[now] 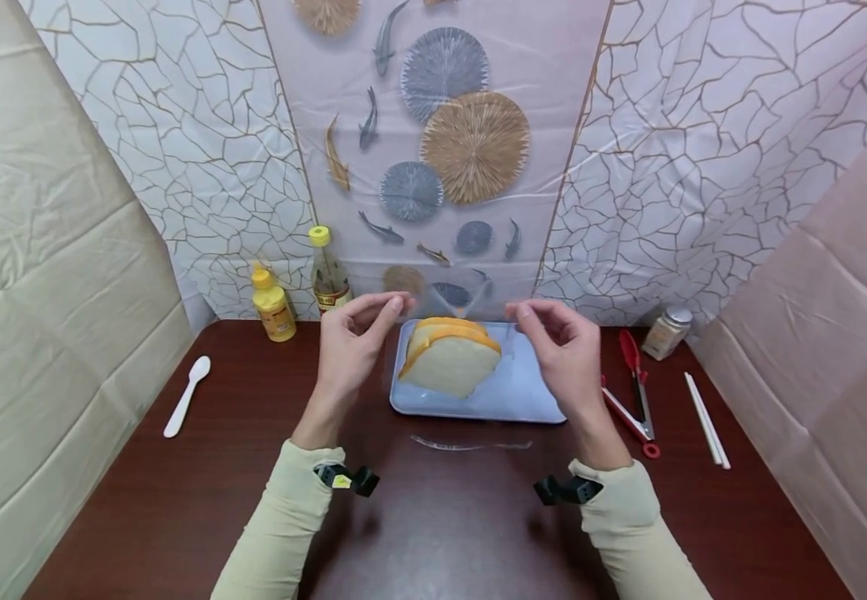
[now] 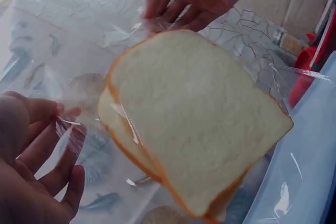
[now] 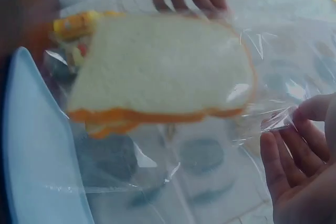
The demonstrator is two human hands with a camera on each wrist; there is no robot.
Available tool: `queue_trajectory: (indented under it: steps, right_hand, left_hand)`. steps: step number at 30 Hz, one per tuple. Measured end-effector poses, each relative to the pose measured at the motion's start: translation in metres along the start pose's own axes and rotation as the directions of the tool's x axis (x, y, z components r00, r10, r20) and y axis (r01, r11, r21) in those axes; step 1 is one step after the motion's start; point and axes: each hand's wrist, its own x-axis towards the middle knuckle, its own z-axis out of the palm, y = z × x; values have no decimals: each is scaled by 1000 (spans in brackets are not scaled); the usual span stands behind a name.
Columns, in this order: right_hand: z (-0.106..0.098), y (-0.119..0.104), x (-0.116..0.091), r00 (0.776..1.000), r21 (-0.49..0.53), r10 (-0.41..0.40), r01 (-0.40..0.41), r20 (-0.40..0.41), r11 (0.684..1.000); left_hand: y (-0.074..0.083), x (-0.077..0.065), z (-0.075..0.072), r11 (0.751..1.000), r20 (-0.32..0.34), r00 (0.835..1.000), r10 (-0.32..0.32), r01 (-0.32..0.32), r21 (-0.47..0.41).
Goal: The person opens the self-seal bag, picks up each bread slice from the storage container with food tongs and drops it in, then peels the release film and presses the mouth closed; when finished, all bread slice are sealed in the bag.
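Both hands pinch a clear plastic bag (image 3: 278, 121) by its top corners, one at each side. My left hand (image 1: 354, 342) holds the left corner between thumb and fingers; my right hand (image 1: 564, 350) holds the right corner the same way. Inside the bag, white bread slices (image 1: 456, 365) with orange-brown crusts lean together at a tilt. They appear in front of and over a light blue tray (image 1: 527, 396). Whether the bag's bottom touches the tray I cannot tell. In the left wrist view, the left hand (image 2: 37, 161) grips crinkled film beside the bread.
A thin clear strip (image 1: 471, 446) lies before the tray. Leftward are a white spoon (image 1: 187, 396), a yellow squeeze bottle (image 1: 273, 308) and a yellow-capped bottle (image 1: 328, 271). Rightward are red-tipped tongs (image 1: 639, 396), a shaker jar (image 1: 668, 333) and white chopsticks (image 1: 707, 421).
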Motion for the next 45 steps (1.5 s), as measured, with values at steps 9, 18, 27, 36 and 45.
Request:
queue_trajectory:
  steps: [9,18,27,36,45]
  right_hand:
    - [-9,-7,3,1000,25,-4,5,-28,1000]
    - [-4,-11,1,991,62,13,-5,-131,998]
    - [-6,-10,3,988,176,-25,52,-152,983]
    - [-12,-12,5,988,251,-33,71,-151,965]
    - [-23,-8,6,996,294,-40,64,-84,954]
  left_hand:
    - [7,-2,1,999,16,1000,-10,11,-52]
    - [6,-6,6,999,-15,1000,11,-12,-48]
    - [5,-7,5,999,59,998,28,-25,-43]
    - [5,-4,1,993,60,997,53,-47,-107]
    - [5,-4,-3,990,57,996,62,-54,-129]
